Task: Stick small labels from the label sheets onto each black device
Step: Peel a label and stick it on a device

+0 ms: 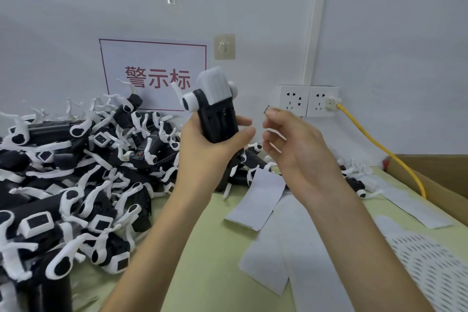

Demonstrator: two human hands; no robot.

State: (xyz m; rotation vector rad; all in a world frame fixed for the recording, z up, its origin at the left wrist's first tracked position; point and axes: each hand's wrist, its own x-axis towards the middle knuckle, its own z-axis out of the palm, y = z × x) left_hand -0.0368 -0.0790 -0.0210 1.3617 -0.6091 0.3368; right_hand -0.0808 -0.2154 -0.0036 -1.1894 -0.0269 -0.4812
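Black plastic under a white ribbed cap: the black device stands upright near the middle of the view, cap toward twelve o'clock. It is held off the pale green desk by the left hand, whose fingers and thumb curl round its lower body.

At three o'clock from it, just beside it but not touching, is the right hand. Its thumb and forefinger pinch a small label at their tips (too small to read), and the other fingers are loosely curled. The label is level with the device's upper body and apart from it.

From nine to seven o'clock a pile of devices covers the desk, black bodies tangled with white arms and caps. A few more lie at three o'clock, beyond the right wrist.

The label sheets lie flat on the desk from five to four o'clock, partly under the right forearm. They are overlapping white strips, and the one at the lower right edge carries rows of small dark marks.

On the wall at eleven o'clock hangs a sign with a red border and red characters. At two o'clock are the wall sockets; a yellow cable runs from a plug there down to a cardboard box at the right edge.
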